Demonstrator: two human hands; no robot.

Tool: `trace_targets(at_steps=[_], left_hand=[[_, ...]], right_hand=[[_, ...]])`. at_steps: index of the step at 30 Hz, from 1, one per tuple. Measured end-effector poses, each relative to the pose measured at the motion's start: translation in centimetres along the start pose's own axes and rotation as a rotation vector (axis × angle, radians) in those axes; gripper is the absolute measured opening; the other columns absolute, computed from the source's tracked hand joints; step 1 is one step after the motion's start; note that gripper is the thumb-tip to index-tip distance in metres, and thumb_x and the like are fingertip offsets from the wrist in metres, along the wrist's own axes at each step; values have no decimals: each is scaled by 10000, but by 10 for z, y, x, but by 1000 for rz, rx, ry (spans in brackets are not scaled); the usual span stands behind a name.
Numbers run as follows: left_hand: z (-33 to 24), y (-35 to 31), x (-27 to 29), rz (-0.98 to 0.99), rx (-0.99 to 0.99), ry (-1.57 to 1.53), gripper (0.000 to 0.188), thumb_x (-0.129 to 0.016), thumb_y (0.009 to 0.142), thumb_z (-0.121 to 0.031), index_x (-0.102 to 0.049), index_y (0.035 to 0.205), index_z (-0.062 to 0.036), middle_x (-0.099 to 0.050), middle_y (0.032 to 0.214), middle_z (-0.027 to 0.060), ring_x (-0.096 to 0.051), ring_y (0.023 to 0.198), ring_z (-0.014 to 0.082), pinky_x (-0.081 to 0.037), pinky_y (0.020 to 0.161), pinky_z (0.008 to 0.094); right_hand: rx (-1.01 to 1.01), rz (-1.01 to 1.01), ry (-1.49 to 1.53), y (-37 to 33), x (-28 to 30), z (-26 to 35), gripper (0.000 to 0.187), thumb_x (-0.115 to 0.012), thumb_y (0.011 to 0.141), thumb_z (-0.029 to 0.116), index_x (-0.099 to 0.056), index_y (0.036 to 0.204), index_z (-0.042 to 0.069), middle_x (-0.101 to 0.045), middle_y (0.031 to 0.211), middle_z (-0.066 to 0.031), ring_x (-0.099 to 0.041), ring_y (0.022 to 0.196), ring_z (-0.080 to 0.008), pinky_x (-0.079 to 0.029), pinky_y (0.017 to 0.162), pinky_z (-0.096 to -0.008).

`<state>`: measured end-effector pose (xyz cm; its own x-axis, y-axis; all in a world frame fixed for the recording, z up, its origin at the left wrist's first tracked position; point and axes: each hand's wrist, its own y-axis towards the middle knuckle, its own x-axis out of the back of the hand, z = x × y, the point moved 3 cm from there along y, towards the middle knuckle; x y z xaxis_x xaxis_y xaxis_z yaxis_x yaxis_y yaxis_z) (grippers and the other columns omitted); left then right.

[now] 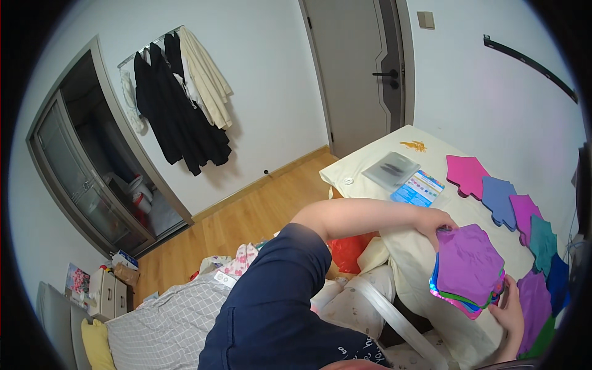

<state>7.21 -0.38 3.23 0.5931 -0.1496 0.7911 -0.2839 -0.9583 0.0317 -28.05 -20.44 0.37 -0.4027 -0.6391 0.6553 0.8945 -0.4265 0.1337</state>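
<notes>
Between my two hands is a stack of flat, star-like five-sided pieces (470,262). Purple lies on top, and blue, green and shiny pink edges peek out beneath. My left hand (435,223) reaches across and grips the stack's upper left corner, its fingertips partly tucked behind. At the lower right edge, my right hand (509,309) closes on the same stack with thumb and fingers. Along the table's right side, similar pieces lie in an overlapping row: a pink one (467,175), a grey-blue one (498,198), a teal one (542,242) and a purple one (534,302), among others.
The cream-covered table (394,143) also bears a clear plastic pouch (391,169), a blue printed card (418,189) and yellow strips (414,146). A red bag (346,254) sits by the table. To the left are a bed (166,320) and hanging clothes (179,98); a grey door (351,68) stands behind.
</notes>
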Motion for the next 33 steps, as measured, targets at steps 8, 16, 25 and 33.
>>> trace_targets(at_steps=[8, 16, 25, 33], left_hand=[[29, -3, -2, -193, 118, -25, 785, -940, 675, -246, -603, 1360, -63, -685, 1091, 115, -658, 962, 225, -527, 860, 334], [31, 6, -13, -193, 24, 17, 695, -912, 726, -297, -636, 1314, -49, -714, 1114, 128, -679, 1000, 233, -542, 876, 351], [19, -14, 6, -198, 192, -83, 509, -863, 793, -194, -686, 1254, -69, -696, 1033, 79, -638, 959, 175, -523, 881, 328], [-2, -8, -3, -241, 281, -17, 472, -825, 819, -100, -686, 1270, -93, -637, 952, -5, -569, 877, 105, -492, 820, 263]], right_hand=[[34, 65, 69, 8, 13, -1, 785, -766, 619, -46, -512, 1359, -2, -529, 1180, -79, -509, 1106, -206, -409, 983, -333], [232, -25, -82, -9, 11, -7, 688, -765, 743, -36, -513, 1382, 13, -550, 1245, -77, -545, 1086, -188, -438, 953, -304], [165, -34, -212, 6, 2, 18, 634, -770, 852, 113, -519, 1431, 63, -604, 1249, -113, -578, 1026, -195, -480, 856, -310], [69, -44, -188, -3, 4, 24, 603, -756, 877, 107, -525, 1434, 88, -619, 1194, -87, -540, 940, -169, -471, 822, -292]])
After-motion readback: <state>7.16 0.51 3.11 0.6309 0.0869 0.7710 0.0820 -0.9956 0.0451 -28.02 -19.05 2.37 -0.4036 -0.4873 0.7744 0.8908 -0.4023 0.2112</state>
